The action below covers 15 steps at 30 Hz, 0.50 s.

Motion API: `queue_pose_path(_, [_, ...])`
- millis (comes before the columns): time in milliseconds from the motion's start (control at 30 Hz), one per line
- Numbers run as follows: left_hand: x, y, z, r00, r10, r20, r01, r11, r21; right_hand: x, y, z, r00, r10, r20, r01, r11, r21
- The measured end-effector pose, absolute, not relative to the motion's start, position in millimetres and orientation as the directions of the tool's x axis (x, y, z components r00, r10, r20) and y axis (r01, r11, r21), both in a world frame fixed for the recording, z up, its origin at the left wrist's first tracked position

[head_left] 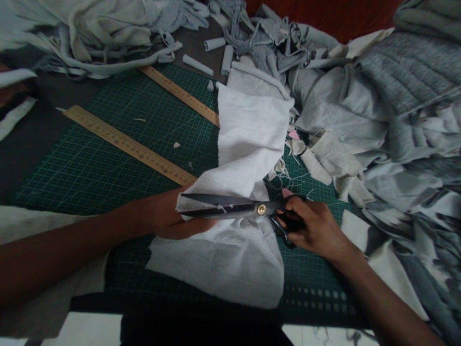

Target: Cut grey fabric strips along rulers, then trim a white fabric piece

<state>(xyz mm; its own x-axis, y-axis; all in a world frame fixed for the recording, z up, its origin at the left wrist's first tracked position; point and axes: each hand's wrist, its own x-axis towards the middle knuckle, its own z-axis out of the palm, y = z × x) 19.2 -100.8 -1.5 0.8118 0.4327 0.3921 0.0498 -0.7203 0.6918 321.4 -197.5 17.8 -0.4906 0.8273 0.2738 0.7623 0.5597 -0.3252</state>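
Observation:
Black-handled scissors (261,209) with a brass pivot are in my right hand (317,226), its fingers through the handles. Their long blades point left, slightly parted, across a piece of white fabric (252,125), and a few loose threads cling to the lower blade. My left hand (171,216) grips the fabric near the blade tips, with its fingers partly hidden beneath the cloth. One part of the fabric stretches away over the cutting mat (118,192); the other hangs toward me near the mat's front edge.
Two wooden rulers, a nearer one (129,146) and a farther one (180,92), lie slantwise on the mat. Grey fabric heaps (338,101) crowd the right side, with cloth scraps (317,166) beside them. More cloth (108,29) is piled at the back left, near small fabric rolls (198,65).

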Motion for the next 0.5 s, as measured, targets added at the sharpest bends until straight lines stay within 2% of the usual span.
queue_pose_path(100, [23,-100,7,0.791,0.339,0.509,-0.092,-0.757,0.647,321,-197,18,-0.487,0.830,0.271,0.766,0.555,-0.324])
queue_pose_path(200, [27,-100,12,0.768,0.320,0.555,-0.136,-0.765,0.629,323,-198,15,-0.482,0.835,0.267,0.771,0.548,-0.323])
queue_pose_path(367, [28,-103,15,0.817,0.368,0.445,-0.049,-0.724,0.689,325,-202,6,-0.414,0.863,0.289,0.785,0.499,-0.366])
queue_pose_path(500, [27,-106,15,0.838,0.396,0.375,-0.021,-0.664,0.748,328,-204,-2,-0.236,0.923,0.304,0.819,0.357,-0.449])
